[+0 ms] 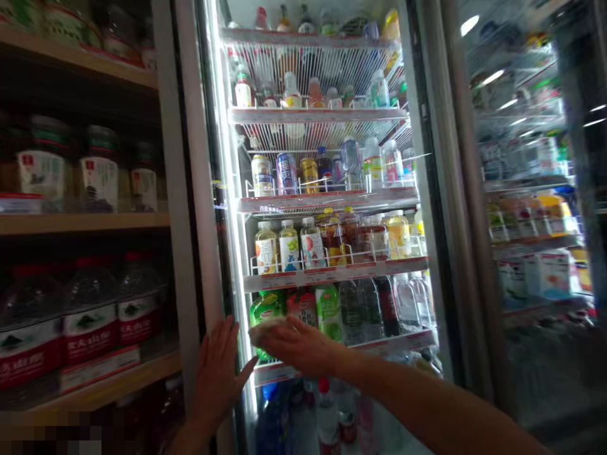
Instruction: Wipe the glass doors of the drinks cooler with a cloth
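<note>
My left hand (220,373) is held up against the metal frame (208,253) at the left side of a lit drinks cooler. Its fingers point upward and the thumb stands away from them. My right hand (296,344) reaches across from the right, in front of the lower shelf and close to the left hand's thumb. A pale patch shows at its blurred fingertips; whether this is a cloth or only motion smear I cannot tell. Behind this hand are a green bottle (266,309), a red-labelled drink (302,304) and a green-and-white one (329,309), partly covered.
Bottles and cans fill the cooler's wire shelves (332,275). At left stands a wooden rack (85,222) with large red-labelled bottles (90,322) and dark-capped bottles (99,170). Another glass-fronted cooler (531,246) is on the right. A bright light strip (232,208) runs beside my left hand.
</note>
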`<act>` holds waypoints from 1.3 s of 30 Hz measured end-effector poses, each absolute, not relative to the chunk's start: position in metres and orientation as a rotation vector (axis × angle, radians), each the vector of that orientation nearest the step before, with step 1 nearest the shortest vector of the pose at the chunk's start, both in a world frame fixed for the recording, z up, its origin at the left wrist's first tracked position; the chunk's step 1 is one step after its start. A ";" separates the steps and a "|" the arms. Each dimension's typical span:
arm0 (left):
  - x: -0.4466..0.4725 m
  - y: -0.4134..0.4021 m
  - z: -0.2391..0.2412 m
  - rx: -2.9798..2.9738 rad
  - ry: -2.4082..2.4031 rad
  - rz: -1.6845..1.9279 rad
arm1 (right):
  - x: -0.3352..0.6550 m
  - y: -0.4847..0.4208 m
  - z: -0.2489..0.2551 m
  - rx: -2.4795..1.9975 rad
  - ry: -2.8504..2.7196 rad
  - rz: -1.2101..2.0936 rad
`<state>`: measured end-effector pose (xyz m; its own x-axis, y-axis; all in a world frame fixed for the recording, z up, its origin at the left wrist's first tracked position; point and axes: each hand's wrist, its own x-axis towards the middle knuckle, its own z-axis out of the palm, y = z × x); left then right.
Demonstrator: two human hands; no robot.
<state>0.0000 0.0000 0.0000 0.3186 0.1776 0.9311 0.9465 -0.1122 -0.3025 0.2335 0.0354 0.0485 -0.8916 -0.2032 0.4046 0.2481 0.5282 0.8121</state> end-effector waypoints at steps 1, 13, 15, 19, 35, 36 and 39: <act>-0.001 -0.001 0.005 -1.560 -1.059 -0.924 | 0.232 0.039 0.061 -0.122 -2.277 -1.300; 0.032 0.005 0.025 -1.624 -0.992 -1.019 | 0.261 0.036 0.058 -0.352 -2.184 -1.263; 0.043 0.009 0.031 -1.615 -0.989 -1.028 | 0.283 0.045 0.069 -0.528 -2.053 -1.198; 0.075 0.017 0.037 -1.586 -0.934 -1.064 | 0.320 0.058 0.091 -0.872 -1.737 -1.021; 0.137 0.033 0.020 -1.633 -0.873 -0.973 | 0.369 0.055 0.017 -0.656 -1.980 -1.272; 0.139 0.034 0.020 -1.649 -0.866 -0.983 | 0.373 0.055 0.011 -0.643 -2.019 -1.290; 0.150 0.038 0.025 -1.680 -0.824 -1.038 | 0.393 0.067 0.031 -0.803 -1.838 -1.170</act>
